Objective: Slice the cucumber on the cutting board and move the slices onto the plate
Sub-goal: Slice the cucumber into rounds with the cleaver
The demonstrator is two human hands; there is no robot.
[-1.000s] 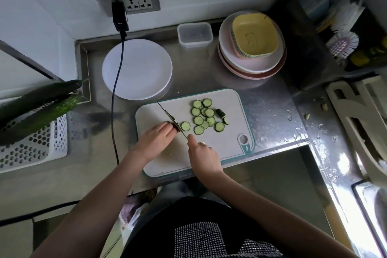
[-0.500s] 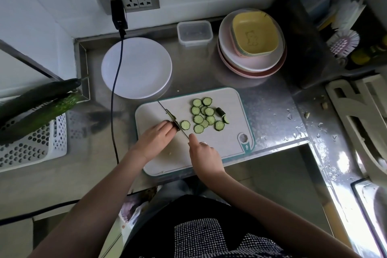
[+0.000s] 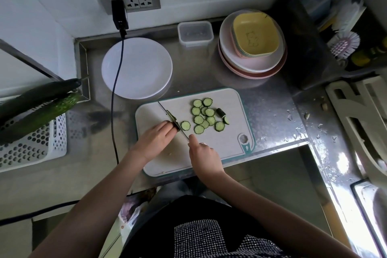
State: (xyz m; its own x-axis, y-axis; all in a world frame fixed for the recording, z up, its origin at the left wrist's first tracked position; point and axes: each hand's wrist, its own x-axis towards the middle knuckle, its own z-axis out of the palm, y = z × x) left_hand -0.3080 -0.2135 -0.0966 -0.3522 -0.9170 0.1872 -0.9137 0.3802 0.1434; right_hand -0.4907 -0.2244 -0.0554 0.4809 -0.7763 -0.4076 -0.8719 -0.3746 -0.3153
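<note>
Centrally, the cutting board [image 3: 230, 98] overhangs the counter's front edge; the white plate [image 3: 137, 68] lies just beyond its far-left corner. Left hand [image 3: 155, 140] pins the cucumber stub [image 3: 176, 125]. Right hand [image 3: 204, 153] grips the knife [image 3: 167, 111]. Ridged slices [image 3: 202, 116] cluster mid-board.

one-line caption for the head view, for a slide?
Right hand cuts with knife; left hand holds cucumber stub; slices on cutting board; plate bare.
</note>
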